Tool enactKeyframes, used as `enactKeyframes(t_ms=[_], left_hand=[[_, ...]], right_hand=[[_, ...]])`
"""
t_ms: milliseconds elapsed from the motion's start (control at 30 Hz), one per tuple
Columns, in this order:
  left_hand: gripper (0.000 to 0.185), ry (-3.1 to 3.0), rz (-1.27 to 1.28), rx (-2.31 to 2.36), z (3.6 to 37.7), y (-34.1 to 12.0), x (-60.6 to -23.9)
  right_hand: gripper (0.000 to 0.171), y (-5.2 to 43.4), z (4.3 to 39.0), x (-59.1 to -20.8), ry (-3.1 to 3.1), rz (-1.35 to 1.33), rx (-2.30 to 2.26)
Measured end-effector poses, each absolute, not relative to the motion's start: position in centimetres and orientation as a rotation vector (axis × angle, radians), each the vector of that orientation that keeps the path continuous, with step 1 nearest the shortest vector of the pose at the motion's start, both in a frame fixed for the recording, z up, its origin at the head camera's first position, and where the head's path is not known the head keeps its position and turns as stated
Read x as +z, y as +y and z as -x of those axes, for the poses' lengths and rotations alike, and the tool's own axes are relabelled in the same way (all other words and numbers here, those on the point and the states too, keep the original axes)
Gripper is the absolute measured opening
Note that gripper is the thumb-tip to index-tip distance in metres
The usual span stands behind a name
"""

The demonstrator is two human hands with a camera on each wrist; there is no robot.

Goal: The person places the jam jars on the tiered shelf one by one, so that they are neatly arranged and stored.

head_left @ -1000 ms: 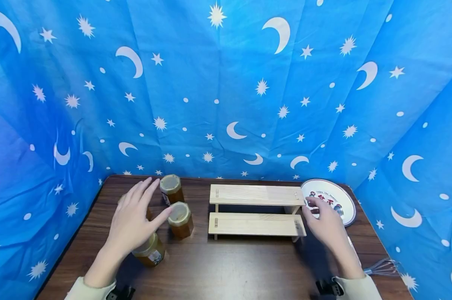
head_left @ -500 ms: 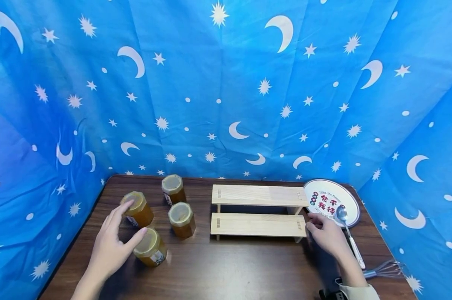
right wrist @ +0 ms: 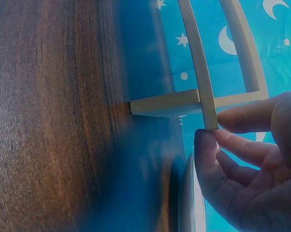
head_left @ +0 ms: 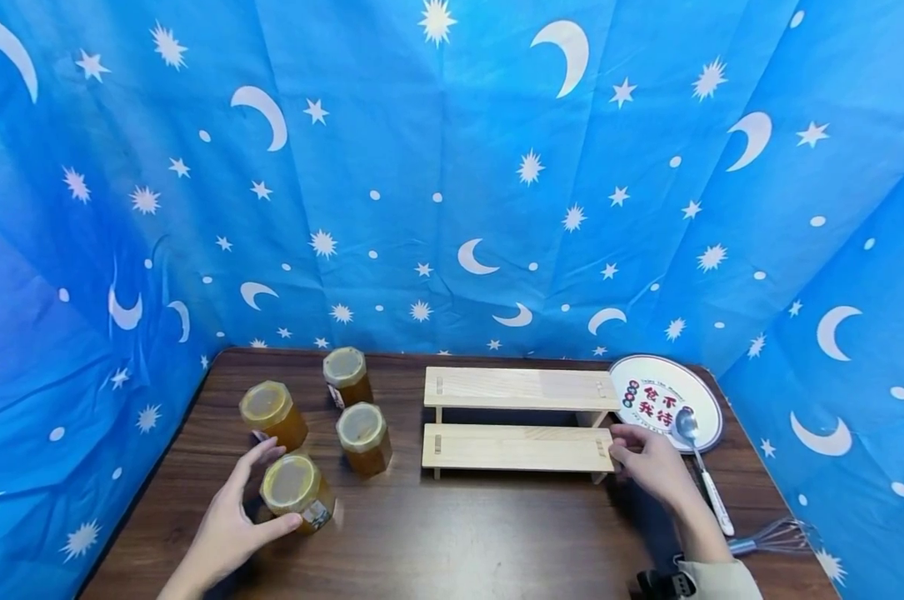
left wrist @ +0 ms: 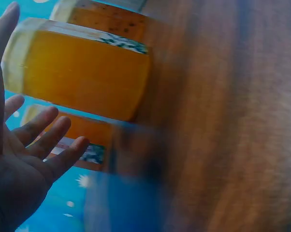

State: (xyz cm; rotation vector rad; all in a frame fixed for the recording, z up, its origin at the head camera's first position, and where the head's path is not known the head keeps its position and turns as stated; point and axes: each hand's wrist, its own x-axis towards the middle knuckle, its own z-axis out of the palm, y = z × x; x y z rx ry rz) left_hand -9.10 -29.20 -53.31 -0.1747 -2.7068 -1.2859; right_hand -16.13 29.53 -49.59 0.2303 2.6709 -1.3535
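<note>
In the head view my left hand (head_left: 230, 521) is spread around the nearest honey jar (head_left: 292, 483), thumb at its front and fingers at its far left side. The left wrist view shows these fingers apart from the amber jar (left wrist: 82, 72). Three more honey jars with pale lids stand behind: one at left (head_left: 270, 407), one at the back (head_left: 345, 367), one at right (head_left: 362, 429). My right hand (head_left: 657, 471) pinches the right end of the lower board of a two-step wooden shelf (head_left: 519, 447); the right wrist view shows fingertips at the board's end (right wrist: 210, 118).
A white plate (head_left: 665, 383) with red characters lies right of the shelf. A spoon (head_left: 710, 492) rests with its bowl on the plate. Beside it, a whisk (head_left: 774, 537) lies near the table's right edge. A blue star-and-moon cloth (head_left: 452, 208) hangs around the table.
My left hand has come down and toward me, from above the jars to around the nearest one. My right hand has shifted slightly nearer, from beside the upper board to the lower board's end.
</note>
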Motion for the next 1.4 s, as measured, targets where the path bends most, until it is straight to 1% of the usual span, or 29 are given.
enactKeyframes(t_ms=[167,267,367,533,1000,1400], left_hand=[[0.109,-2.776,0.097,-1.364,9.4,-29.0,-54.7],[0.106,-2.715,0.133,-1.491,9.5,-28.9,-55.4],[0.1,-2.646,0.185,-1.578,9.5,-28.7,-55.9],[0.092,-2.622,0.194,-1.512,9.4,-28.5,-56.4],[0.085,-2.576,0.145,-1.421,9.1,-27.9,-56.4],[0.088,-2.536,0.103,-1.273,8.7,-27.6,-56.7]], right_hand=[[0.042,29.7,16.4,-49.6,2.637,-0.253,-1.379],[0.043,29.8,16.5,-49.8,2.614,-0.254,-1.412],[0.043,29.9,16.6,-50.0,2.58,-0.268,-1.444],[0.045,30.0,16.8,-50.3,2.529,-0.289,-1.477],[0.047,30.3,16.7,-50.1,2.47,-0.284,-1.529],[0.048,30.6,16.9,-50.2,2.424,-0.283,-1.556]])
